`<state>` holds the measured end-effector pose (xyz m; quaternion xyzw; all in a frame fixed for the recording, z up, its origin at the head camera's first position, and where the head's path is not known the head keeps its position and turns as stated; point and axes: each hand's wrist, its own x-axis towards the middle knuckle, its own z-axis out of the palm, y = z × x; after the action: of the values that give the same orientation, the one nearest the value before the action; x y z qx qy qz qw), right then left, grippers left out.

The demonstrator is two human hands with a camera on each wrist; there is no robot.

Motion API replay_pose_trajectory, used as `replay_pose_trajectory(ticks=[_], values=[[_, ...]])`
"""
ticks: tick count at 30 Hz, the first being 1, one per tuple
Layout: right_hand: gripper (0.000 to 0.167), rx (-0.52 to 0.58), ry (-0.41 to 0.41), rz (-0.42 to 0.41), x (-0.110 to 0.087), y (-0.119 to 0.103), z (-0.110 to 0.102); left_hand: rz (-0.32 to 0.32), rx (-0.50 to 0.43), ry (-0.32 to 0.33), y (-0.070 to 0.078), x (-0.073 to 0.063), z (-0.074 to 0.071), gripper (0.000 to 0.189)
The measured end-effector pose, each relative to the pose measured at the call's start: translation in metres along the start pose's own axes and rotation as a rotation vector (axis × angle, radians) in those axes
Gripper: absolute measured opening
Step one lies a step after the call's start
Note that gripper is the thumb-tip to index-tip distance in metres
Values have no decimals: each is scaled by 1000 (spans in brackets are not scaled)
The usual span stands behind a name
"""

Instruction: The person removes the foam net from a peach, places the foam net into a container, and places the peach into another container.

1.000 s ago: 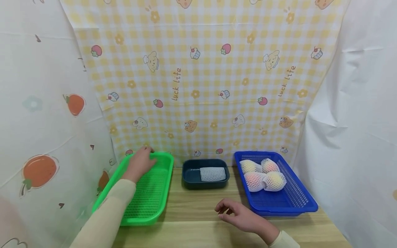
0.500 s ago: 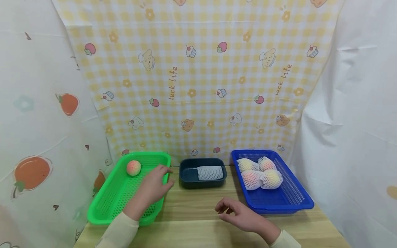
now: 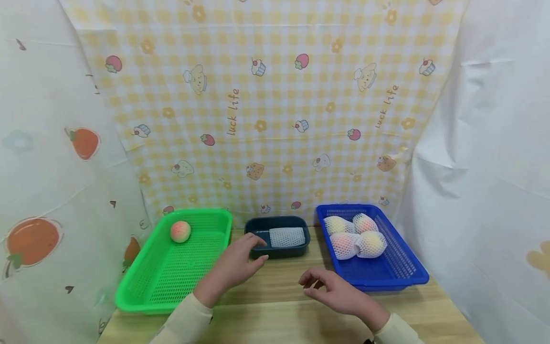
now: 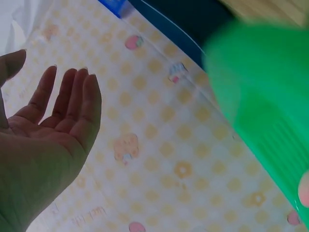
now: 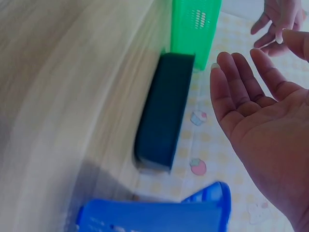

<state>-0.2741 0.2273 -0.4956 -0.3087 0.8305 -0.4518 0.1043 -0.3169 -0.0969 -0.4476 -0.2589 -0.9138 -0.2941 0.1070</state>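
Head: my left grip [image 3: 235,264], wide, near the tray [image 3: 288,252]; peach [image 3: 180,231] in the green basket [image 3: 182,274]; my right grip [image 3: 336,292], loosely curled, near the blue basket [image 3: 365,271]. Left wrist: my left palm [image 4: 46,147], unseen from the head. Right wrist: my right palm [image 5: 270,125], likewise, left grip beyond.

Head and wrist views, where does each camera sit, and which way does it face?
Head: on the person's head, looking forward and down at green basket, dark tray, blue basket and patterned cloth; left hand, right hand, sleeves show.
Left wrist: on that wrist, looking past the left hand toward the patterned cloth; only that hand shows.
Right wrist: on that wrist, looking across the wooden table; right hand near, left hand beyond.
Both wrist views show part of the green basket.
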Motion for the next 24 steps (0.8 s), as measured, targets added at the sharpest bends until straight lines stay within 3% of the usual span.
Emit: replay_pose_trajectory(ticks=[6,13,19,24], values=[[19,-3,66,9,-8,-5,-21,70,-90,-72,15,9,20,27],[20,-64,170,34,-19,1,-50,142,-101,-88,35,21,45,25],[27,-89,267,84,-29,3,-72,160,-180,-139,53,30,67,25],[29,-88,298,100,-35,6,-82,169,-207,-176,68,34,86,25]])
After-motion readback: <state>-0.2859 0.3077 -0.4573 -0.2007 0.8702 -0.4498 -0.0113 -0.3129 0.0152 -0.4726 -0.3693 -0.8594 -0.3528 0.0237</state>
